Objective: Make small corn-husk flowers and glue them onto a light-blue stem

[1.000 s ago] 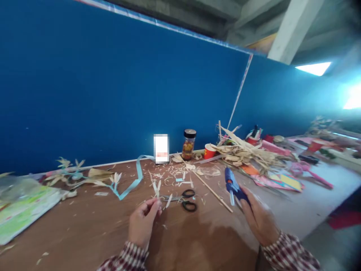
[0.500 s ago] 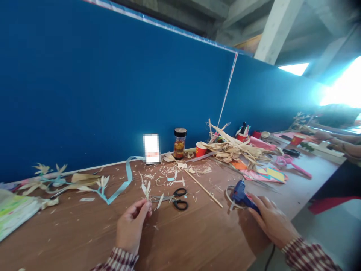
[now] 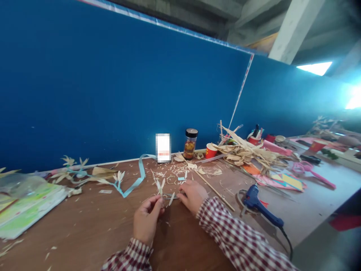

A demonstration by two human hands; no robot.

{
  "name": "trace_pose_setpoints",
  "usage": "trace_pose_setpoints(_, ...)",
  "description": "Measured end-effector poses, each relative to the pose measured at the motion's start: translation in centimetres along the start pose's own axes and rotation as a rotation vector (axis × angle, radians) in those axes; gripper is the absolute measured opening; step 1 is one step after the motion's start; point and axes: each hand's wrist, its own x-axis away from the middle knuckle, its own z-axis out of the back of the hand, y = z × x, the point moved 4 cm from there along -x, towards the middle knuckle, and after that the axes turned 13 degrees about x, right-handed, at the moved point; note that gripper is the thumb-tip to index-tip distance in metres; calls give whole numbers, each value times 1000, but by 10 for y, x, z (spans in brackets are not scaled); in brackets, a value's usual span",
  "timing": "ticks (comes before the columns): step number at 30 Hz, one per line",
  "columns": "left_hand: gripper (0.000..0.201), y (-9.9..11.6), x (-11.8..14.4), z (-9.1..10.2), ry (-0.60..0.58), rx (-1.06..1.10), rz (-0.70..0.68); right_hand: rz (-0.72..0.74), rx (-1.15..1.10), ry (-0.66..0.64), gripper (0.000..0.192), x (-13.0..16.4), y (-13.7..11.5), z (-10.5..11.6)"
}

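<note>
My left hand (image 3: 146, 222) sits nearest me over the brown table (image 3: 84, 226), thumb and fingertips pinched on the stem of a small straw floret (image 3: 160, 187). The floret stands just beyond that hand, its long axis close to upright and its pale petals pointing up and a little away from me toward the blue wall (image 3: 113, 94).

Just right of the floret, my right hand (image 3: 191, 194) lies curled, fingers bent down on the spot where the scissors (image 3: 170, 196) rest. Only a bit of blade shows past my knuckles, so I cannot tell whether I have a true grip on them.

Further right of the floret, the blue glue gun (image 3: 255, 201) lies on its side near the table's edge, nozzle toward the wall and its cord trailing off the edge.

I judge the floret to be fragile: a hard pinch could crush the stem, and the blade tip so near it could nick a petal. My sleeve could also snag the glue gun's cord and drag the gun off the edge.

Beyond the floret lie straw scraps (image 3: 180, 174), a thin wooden stick (image 3: 214, 191) slanting right, a light blue ribbon (image 3: 135, 181) to the left, and a black-lidded jar (image 3: 190, 143) against the wall.
</note>
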Motion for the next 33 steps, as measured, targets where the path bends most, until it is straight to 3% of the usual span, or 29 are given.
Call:
trace_pose_setpoints(4, 35, 4, 2, -3, -8, -1, -11, -86, -37, -82, 27, -20, -1, -27)
trace_pose_setpoints(9, 35, 9, 6, -8, 18, 77, 30, -42, -216, -74, 11, -21, -5, -32)
trace_pose_setpoints(13, 28, 4, 5, -10, 31, 250, 171, -69, -545, 9, 10, -20, -5, -28)
trace_pose_setpoints(16, 24, 0, 3, -9, 41, 301, 230, -118, -860, -16, 10, -18, -6, -28)
trace_pose_setpoints(19, 28, 0, 3, -8, 57, 278, 241, -154, -1014, -43, 11, -15, -8, -26)
trace_pose_setpoints(27, 28, 4, 10, -13, -19, 56, 200, -13, -894, 67, 10, -9, -15, 0)
trace_pose_setpoints(33, 32, -1, 11, -13, -40, -26, 200, -44, -880, 84, 11, -9, -11, 0)
